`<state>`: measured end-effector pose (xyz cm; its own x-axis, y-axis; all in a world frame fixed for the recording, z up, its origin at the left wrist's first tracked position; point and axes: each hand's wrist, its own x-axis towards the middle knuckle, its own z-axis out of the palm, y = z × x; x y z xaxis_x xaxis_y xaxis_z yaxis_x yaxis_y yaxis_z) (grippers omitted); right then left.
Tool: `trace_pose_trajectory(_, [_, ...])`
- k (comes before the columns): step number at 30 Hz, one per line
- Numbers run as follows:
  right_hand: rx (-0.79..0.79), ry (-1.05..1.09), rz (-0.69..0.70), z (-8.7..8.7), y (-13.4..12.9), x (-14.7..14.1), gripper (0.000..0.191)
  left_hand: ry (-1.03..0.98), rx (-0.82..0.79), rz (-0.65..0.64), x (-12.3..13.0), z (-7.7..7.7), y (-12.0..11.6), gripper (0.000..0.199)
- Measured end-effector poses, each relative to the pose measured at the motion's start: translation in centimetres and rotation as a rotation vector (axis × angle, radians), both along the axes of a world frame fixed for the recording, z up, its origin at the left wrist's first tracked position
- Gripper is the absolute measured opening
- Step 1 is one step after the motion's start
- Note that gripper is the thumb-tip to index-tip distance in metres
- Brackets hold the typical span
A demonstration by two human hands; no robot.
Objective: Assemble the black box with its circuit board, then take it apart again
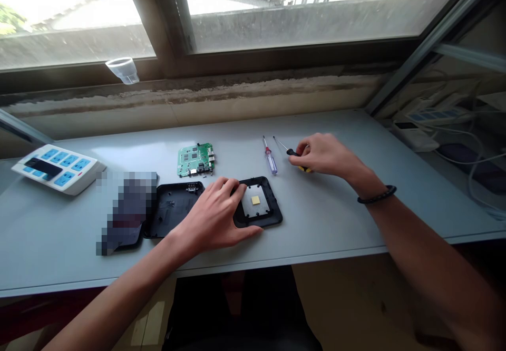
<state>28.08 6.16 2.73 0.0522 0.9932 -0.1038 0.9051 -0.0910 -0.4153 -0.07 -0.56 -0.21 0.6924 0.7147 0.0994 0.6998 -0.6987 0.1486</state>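
On a dial centred on the black plastic cover plate (274,211), with twelve toward the window (304,29), a pale, smooth desk (328,214) is seen, its surface brightened by daylight at ten. The plate is lain on by the left hand (217,211), fingers over its nine o'clock edge and thumb spread away from them along the near edge; a yellow square pad (255,200) is carried on the plate's grey metal sheet. By the right hand (322,153), above which a braided black bracelet (377,195) is worn, a black-and-yellow screwdriver (291,152) is gripped at one o'clock, tip toward the window. Between twelve and one a clear-handled screwdriver (271,162) is laid flat.

At nine are set the open black casing shell (172,211) and, touching or just beside it, a dark flat object (134,208), partly pixelated. A green circuit board (194,159) is placed at ten; farther out, between nine and ten, a white power strip (63,169) with blue sockets. A translucent plastic cup (124,70) is seen by the window frame at half past ten. The wall (197,103) below the window is stained and flaking. At two, white cables (474,143) are tangled around white devices in shadow; at six, tiled floor is lit in patches.
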Motion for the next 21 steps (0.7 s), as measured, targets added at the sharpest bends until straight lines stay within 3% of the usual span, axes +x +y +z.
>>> trace_pose_trajectory(9, [-0.022,-0.166,0.078,-1.2,0.0,-0.7,0.021,0.010,-0.021,-0.002,0.0,0.2,0.0,0.073])
trace_pose_trajectory(21, [-0.047,-0.191,0.119,-1.8,0.1,-1.4,0.025,-0.020,-0.036,0.005,0.1,0.0,0.0,0.072])
